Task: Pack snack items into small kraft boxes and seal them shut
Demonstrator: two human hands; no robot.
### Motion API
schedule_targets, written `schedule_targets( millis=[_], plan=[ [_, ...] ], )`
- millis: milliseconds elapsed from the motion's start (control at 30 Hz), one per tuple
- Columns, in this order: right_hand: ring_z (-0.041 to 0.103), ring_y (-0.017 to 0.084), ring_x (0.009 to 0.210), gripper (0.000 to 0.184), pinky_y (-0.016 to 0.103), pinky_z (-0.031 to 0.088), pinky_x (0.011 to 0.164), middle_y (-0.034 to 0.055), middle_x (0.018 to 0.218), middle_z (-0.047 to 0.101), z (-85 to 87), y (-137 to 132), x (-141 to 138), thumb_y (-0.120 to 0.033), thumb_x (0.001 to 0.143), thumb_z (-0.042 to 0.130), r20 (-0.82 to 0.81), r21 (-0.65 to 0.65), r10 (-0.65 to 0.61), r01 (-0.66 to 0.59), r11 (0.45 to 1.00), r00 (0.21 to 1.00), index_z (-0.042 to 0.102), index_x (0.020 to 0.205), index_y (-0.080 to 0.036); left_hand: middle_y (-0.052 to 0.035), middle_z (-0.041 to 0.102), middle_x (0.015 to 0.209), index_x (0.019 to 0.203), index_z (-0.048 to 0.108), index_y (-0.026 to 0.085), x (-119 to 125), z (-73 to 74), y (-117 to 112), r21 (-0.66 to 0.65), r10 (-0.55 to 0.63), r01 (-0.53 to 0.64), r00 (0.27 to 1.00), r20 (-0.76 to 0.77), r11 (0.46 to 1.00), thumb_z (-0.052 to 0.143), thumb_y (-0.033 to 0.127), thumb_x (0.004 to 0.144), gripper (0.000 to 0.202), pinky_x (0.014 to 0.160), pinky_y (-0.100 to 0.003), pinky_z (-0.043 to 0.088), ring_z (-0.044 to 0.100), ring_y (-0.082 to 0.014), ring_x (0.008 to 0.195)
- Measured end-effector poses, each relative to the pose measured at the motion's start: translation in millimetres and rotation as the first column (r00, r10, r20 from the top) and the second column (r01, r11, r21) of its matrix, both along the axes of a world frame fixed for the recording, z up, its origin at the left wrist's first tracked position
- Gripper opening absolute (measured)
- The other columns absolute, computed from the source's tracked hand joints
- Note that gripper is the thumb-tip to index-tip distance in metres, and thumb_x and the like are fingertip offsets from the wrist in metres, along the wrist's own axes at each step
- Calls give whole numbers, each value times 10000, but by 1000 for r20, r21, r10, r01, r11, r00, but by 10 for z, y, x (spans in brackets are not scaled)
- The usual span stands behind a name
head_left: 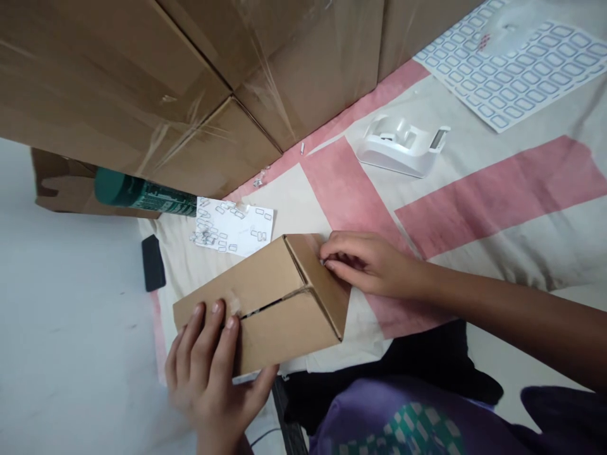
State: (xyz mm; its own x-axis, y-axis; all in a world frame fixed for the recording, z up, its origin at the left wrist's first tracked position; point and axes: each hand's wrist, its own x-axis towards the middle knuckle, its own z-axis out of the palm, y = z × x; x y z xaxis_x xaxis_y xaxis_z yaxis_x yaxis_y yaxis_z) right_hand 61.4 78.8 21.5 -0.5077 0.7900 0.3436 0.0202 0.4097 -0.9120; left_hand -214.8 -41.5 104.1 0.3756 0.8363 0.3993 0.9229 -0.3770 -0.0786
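Brown cardboard box [277, 287], oblong, its flaps [251, 272] slightly apart.

Purple top [360, 411] showing green-and-white checked print [412, 433] across front; black lower garment [417, 357] showing beyond; left hand [206, 370], right hand [365, 262], right forearm [493, 309] showing bare.

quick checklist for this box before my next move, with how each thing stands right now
1. Left hand steadying the brown cardboard box: ok, fingers spread over its top.
2. Right hand at the box's end face: ok, thumb and fingertips close together there.
3. Something pinched in the right hand: cannot tell, too small to make out.
4. Top flaps meeting fully: not ok, a dark gap shows along the seam.
5. White plastic tape dispenser apart from the box: ok.
6. White paper sheet with small rectangular outlines free of the box: cannot tell, their edges meet in view.
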Motion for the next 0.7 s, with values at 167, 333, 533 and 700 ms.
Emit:
schedule_targets(
  millis=[167, 333, 533, 700],
  plan=[
    [596, 139, 777, 71, 273, 455, 700, 43, 892, 678, 4, 13, 3, -156, 978, 543, 17, 10, -16, 16, 1000, 1000, 606, 960, -183, -99, 482, 1573, 1565, 427, 247, -3, 1, -9, -13, 4, -4, 1000, -1, 1000, 745, 369, 792, 844, 1171, -541, 392, 486, -377, 1426],
    [604, 145, 814, 93, 285, 464, 746, 40, 889, 671, 1, 25, 12, -151, 987, 530, 16, 18, -1, 1, 1000, 1000, 595, 928, -183, -110, 485, 1570, 1567, 423, 241, -16, 10, -20, -27, 4, -4, 1000, -6, 1000, 762, 369, 776, 870, 1165, -551, 392, 490, -392, 1419],
    [618, 168, 876, 117, 312, 498, 778, 63, 965, 651, 23, 24, 32, -161, 1016, 463, 20, 35, 37, -37, 999, 999, 574, 1001, -197, -89, 475, 1577, 1569, 416, 252, -4, 11, -5, -16, -2, 2, 1000, -5, 1000, 755, 338, 786, 857, 1168, -538, 391, 483, -370, 1430],
    [612, 240, 939, 209, 393, 515, 772, 105, 1135, 579, -1, 77, 181, -310, 1046, 372, -327, -30, -408, 422, 906, 852, 530, 1176, -264, -103, 486, 1570, 1565, 425, 240, -1, 10, -6, -24, -2, 2, 1000, -4, 1000, 761, 344, 789, 851, 1174, -524, 384, 494, -368, 1422]
  ],
)
